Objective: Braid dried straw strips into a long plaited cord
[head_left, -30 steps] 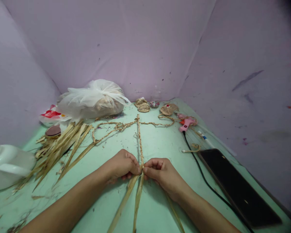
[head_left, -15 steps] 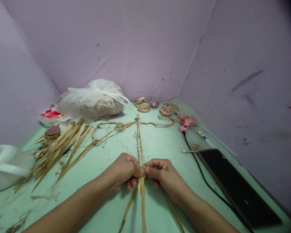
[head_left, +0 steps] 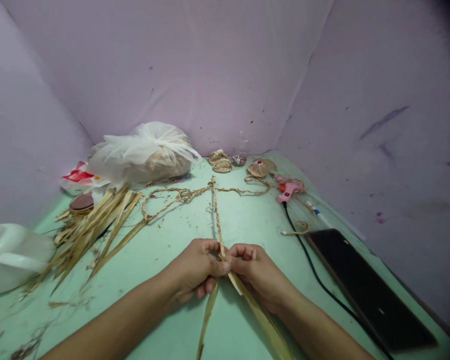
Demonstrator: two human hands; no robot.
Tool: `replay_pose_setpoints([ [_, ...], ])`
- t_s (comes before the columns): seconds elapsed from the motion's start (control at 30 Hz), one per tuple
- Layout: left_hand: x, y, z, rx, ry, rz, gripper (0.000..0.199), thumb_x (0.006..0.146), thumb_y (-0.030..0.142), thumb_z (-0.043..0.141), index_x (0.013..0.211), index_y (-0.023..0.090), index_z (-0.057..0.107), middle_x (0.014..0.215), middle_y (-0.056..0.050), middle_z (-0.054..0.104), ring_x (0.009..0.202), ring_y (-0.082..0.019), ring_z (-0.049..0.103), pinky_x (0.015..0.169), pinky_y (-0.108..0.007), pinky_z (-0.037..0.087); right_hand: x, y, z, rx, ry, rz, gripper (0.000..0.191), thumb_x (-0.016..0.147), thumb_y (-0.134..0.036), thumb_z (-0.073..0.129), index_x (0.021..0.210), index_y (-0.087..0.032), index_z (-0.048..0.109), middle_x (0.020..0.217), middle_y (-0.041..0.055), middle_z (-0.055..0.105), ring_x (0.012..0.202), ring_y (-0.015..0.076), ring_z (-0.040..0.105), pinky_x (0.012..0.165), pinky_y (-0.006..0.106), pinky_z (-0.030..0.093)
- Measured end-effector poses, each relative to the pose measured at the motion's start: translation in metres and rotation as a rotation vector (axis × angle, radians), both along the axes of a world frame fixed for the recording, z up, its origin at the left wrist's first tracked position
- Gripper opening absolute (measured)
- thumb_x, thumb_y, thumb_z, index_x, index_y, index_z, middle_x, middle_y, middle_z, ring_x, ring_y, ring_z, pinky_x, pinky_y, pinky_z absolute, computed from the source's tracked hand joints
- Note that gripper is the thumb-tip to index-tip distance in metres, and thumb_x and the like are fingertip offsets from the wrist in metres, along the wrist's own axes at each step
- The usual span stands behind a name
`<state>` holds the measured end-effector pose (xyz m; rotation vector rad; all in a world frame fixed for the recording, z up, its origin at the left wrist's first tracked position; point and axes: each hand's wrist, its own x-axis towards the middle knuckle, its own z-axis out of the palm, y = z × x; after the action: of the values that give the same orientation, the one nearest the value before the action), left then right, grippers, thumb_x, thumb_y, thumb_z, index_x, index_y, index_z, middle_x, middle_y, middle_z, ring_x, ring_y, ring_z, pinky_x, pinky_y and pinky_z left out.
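The left hand (head_left: 204, 267) and right hand (head_left: 253, 270) pinch closed, fingertips meeting, on the near end of the braid (head_left: 217, 220), which runs to the far middle of the table (head_left: 180, 227). Loose strips (head_left: 264, 317) trail nearward; holding the crossing firmly and pulling each strip evenly should keep the plait tight.

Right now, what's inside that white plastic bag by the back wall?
Through the thin plastic of the white plastic bag, bunched tan material shows, clearest toward the lower right. I can't tell exactly what it is; the cloudy folds hide the rest.
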<state>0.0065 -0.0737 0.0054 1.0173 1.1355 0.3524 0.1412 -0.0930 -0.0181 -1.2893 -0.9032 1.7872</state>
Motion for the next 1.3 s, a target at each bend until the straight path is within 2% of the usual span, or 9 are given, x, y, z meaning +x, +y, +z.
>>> replay_pose_setpoints([
  [0.13, -0.005, 0.005, -0.001, -0.14, -0.092, -0.037, 0.018, 0.055, 0.021, 0.062, 0.065, 0.013, 0.049, 0.045, 0.003, 0.05, 0.033, -0.005, 0.041, 0.028, -0.014, 0.031, -0.001, 0.0, 0.001, 0.012, -0.023, 0.044, 0.016, 0.056, -0.024, 0.062, 0.061, -0.014, 0.05, 0.044, -0.0038, 0.047, 0.043, 0.0083, 0.044, 0.046, 0.021, 0.031],
  [0.3, -0.01, 0.009, -0.001, -0.057, 0.013, -0.014, 0.016, 0.055, 0.023, 0.062, 0.058, 0.013, 0.05, 0.04, 0.002, 0.048, 0.03, -0.007, 0.04, 0.026, -0.017, 0.032, 0.002, 0.0, 0.005, 0.047, -0.092, 0.077, 0.016, 0.057, -0.025, 0.062, 0.061, -0.014, 0.051, 0.044, -0.005, 0.044, 0.043, 0.0071, 0.041, 0.046, 0.021, 0.031],
  [0.47, -0.008, 0.006, 0.0, -0.033, 0.074, -0.042, 0.019, 0.056, 0.028, 0.061, 0.053, 0.014, 0.047, 0.038, 0.003, 0.046, 0.028, -0.006, 0.037, 0.024, -0.016, 0.027, 0.006, 0.001, 0.005, 0.085, -0.098, 0.1, 0.02, 0.055, -0.023, 0.065, 0.066, -0.015, 0.051, 0.051, -0.0038, 0.05, 0.047, 0.0075, 0.044, 0.048, 0.021, 0.033],
  [0.67, -0.006, 0.006, 0.003, 0.025, 0.109, -0.017, 0.019, 0.056, 0.026, 0.059, 0.053, 0.017, 0.043, 0.036, 0.008, 0.036, 0.026, -0.003, 0.025, 0.025, -0.015, 0.012, 0.006, 0.002, 0.005, 0.11, -0.153, 0.087, 0.016, 0.055, -0.018, 0.064, 0.067, -0.014, 0.053, 0.054, -0.0029, 0.053, 0.047, 0.0056, 0.042, 0.047, 0.019, 0.03],
  [0.87, -0.004, 0.004, 0.002, 0.027, 0.088, -0.019, 0.019, 0.056, 0.028, 0.06, 0.054, 0.017, 0.044, 0.035, 0.008, 0.034, 0.026, -0.003, 0.023, 0.028, -0.017, 0.011, 0.008, 0.003, 0.012, 0.102, -0.178, 0.099, 0.016, 0.054, -0.015, 0.063, 0.067, -0.013, 0.053, 0.055, -0.0017, 0.054, 0.048, 0.0057, 0.043, 0.049, 0.019, 0.032],
  [1.0, -0.002, 0.003, 0.002, 0.086, 0.109, -0.014, 0.021, 0.056, 0.026, 0.057, 0.047, 0.016, 0.041, 0.032, 0.008, 0.032, 0.028, -0.003, 0.023, 0.032, -0.018, 0.013, 0.007, 0.002, 0.009, 0.138, -0.228, 0.118, 0.013, 0.058, -0.017, 0.061, 0.068, -0.013, 0.053, 0.056, -0.0013, 0.054, 0.047, 0.0059, 0.042, 0.047, 0.019, 0.031],
  [1.07, -0.001, 0.003, 0.001, 0.155, 0.16, -0.014, 0.022, 0.055, 0.022, 0.056, 0.042, 0.015, 0.04, 0.032, 0.007, 0.031, 0.031, -0.002, 0.022, 0.035, -0.019, 0.014, 0.007, 0.0, 0.008, 0.208, -0.319, 0.134, 0.008, 0.062, -0.019, 0.057, 0.067, -0.013, 0.054, 0.057, -0.0006, 0.054, 0.048, 0.0068, 0.042, 0.046, 0.019, 0.031],
  [1.17, 0.001, 0.001, -0.004, 0.236, 0.208, 0.004, 0.017, 0.053, 0.017, 0.053, 0.04, 0.014, 0.044, 0.033, 0.006, 0.032, 0.035, -0.003, 0.024, 0.037, -0.019, 0.016, 0.007, -0.007, 0.009, 0.372, -0.628, 0.127, 0.01, 0.067, -0.022, 0.052, 0.063, -0.015, 0.058, 0.057, 0.0014, 0.056, 0.052, 0.0096, 0.046, 0.047, 0.021, 0.03],
  [1.3, 0.007, -0.004, -0.012, 0.197, 0.141, 0.082, 0.009, 0.051, 0.012, 0.047, 0.042, 0.013, 0.048, 0.035, 0.004, 0.037, 0.037, -0.004, 0.027, 0.038, -0.02, 0.018, 0.006, -0.021, 0.019, 0.505, -0.968, 0.154, 0.018, 0.071, -0.025, 0.049, 0.061, -0.017, 0.061, 0.058, 0.0035, 0.059, 0.052, 0.0121, 0.049, 0.048, 0.023, 0.029],
])
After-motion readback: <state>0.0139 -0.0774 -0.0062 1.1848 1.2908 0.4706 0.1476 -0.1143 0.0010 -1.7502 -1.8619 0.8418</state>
